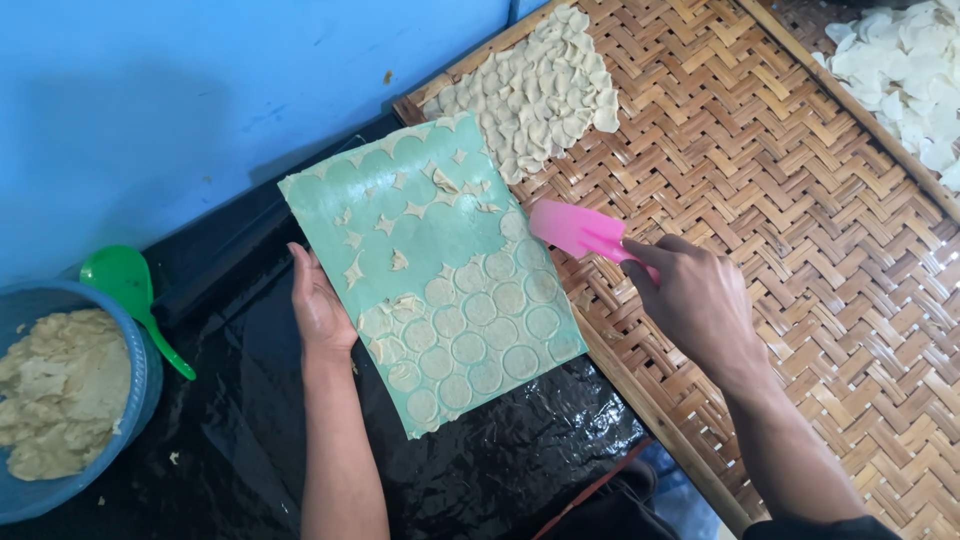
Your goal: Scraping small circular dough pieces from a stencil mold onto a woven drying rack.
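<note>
My left hand (pixel 318 305) grips the left edge of a green plastic sheet (pixel 420 225), which lies tilted across the edge of a woven bamboo tray (pixel 780 200). Thin round dough discs (pixel 470 330) cover the sheet's lower half; the upper half is bare except for small dough scraps. My right hand (pixel 700 300) holds a pink spatula (pixel 575 228), its blade at the sheet's right edge. A pile of pale dough discs (pixel 545 90) lies on the tray just beyond the sheet's top.
A blue bowl (pixel 140 375) of dough sits at the lower left with a green spoon (pixel 135 295) beside it. Black plastic (pixel 470 480) covers the surface under the sheet. A second tray with white discs (pixel 910 70) is at the top right. A blue wall stands behind.
</note>
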